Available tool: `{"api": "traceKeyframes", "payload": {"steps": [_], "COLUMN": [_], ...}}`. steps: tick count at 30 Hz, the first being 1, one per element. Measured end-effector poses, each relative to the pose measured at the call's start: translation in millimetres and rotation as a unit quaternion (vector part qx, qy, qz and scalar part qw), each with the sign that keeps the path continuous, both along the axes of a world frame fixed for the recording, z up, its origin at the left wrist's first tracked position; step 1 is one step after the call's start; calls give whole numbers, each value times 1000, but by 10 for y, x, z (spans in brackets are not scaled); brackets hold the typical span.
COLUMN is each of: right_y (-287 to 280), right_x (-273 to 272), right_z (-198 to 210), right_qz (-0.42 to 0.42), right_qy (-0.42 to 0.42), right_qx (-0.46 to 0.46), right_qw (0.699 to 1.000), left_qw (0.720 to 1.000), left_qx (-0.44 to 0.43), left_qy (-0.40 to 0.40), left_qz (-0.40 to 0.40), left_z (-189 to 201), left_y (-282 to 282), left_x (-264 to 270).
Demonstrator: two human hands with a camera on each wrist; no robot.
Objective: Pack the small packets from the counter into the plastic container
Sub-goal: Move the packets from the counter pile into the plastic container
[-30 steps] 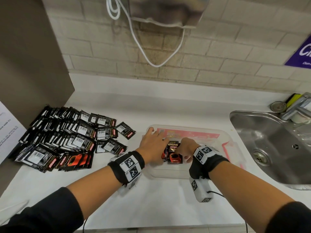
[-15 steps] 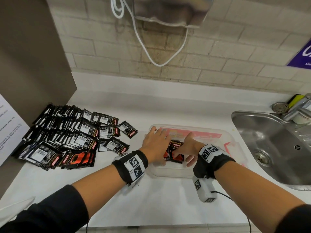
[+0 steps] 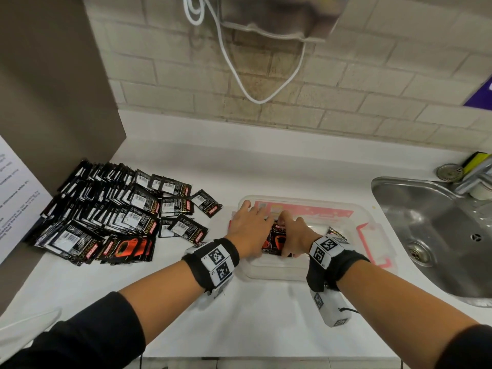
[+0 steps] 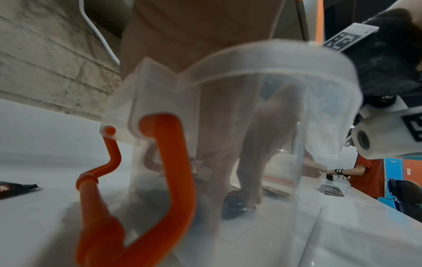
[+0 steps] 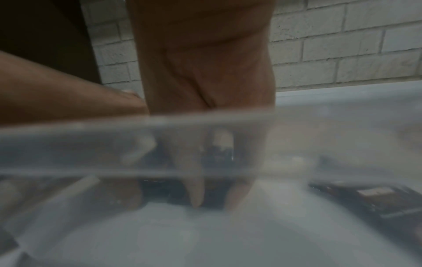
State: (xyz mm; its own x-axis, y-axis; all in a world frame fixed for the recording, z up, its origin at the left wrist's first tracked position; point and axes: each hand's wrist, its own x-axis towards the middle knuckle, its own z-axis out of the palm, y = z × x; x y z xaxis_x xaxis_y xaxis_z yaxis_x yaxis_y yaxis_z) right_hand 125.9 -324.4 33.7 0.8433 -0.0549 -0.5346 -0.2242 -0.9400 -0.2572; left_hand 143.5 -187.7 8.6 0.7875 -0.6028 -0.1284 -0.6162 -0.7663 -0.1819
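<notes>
A clear plastic container stands on the white counter. Both hands are inside it. My left hand lies with straight, spread fingers against the left side of a small stack of black-and-red packets. My right hand curls over that stack from the right and grips it. Through the container wall, the left fingers point down onto the packets. The right fingers reach down around the dark packets. One more packet lies further right in the container. A big pile of packets covers the counter's left.
A steel sink with a tap lies to the right. The container's orange latches hang open at its sides. A brick wall with a hanging white cable is behind, and a dark panel stands at the left.
Half a second ago the right fingers lay stretched over the packets; now they curl round the stack. The left hand has stayed at the container's left side.
</notes>
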Motion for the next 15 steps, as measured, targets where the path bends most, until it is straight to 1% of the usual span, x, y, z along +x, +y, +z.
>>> {"api": "traceKeyframes", "payload": {"steps": [3,6,12,15], "right_y": [0,0,-5,-23], "right_x": [3,15,12,37], "right_z": [-32,-40,62,170], "right_qz": [36,48,31,30], "right_qy": [-27,-34,-5,18], "right_qx": [-9,-10,-8,-47], "right_qw": [999,998,999,998], "left_qw": [1000,1000,1000,998], "left_qx": [-6,-14,-16,-55], "left_qy": [0,0,-1,1], "left_qz": [3,6,5,-8], "left_z": [-20,-58,-102,-78], "left_y": [-8,-16,-19,-5], "left_x": [2,28,53,53]}}
